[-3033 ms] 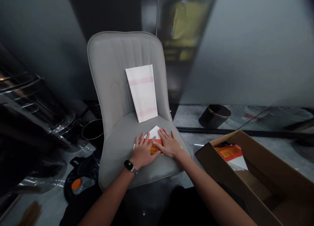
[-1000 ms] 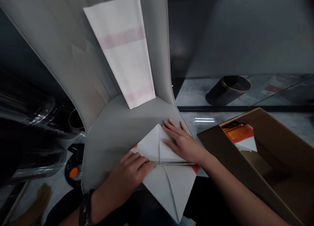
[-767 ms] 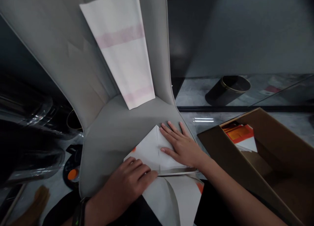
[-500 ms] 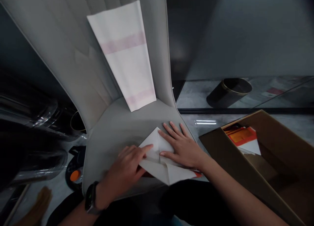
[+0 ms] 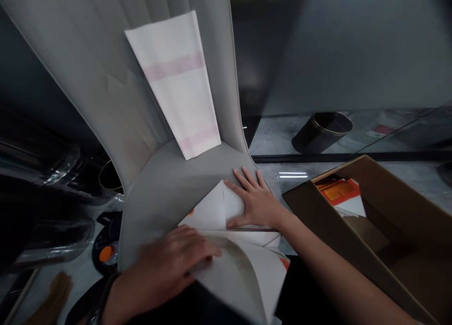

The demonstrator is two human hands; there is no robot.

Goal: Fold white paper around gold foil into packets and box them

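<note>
A partly folded white paper sheet [image 5: 208, 207] with bits of orange print lies on the front of the grey chair seat. Its far end comes to a point with a crease down the middle. My right hand [image 5: 259, 205] rests flat on that pointed part, fingers spread, pressing it to the seat. The near flap curves up and hangs over the seat's front edge. My left hand [image 5: 176, 256], smeared by motion, has its fingers curled on the flap's left side. Against the chair back leans a long folded white paper [image 5: 176, 89] with two faint pink bands.
An open cardboard box [image 5: 339, 240] stands on the floor to the right, with an orange and white paper piece [image 5: 341, 193] inside. Behind it is a black bin [image 5: 321, 132] with a gold rim. An orange-capped bottle [image 5: 106, 253] is left of the chair.
My left hand has moved down and toward me, and the near flap has opened out with it. My right hand has stayed spread on the paper's pointed end.
</note>
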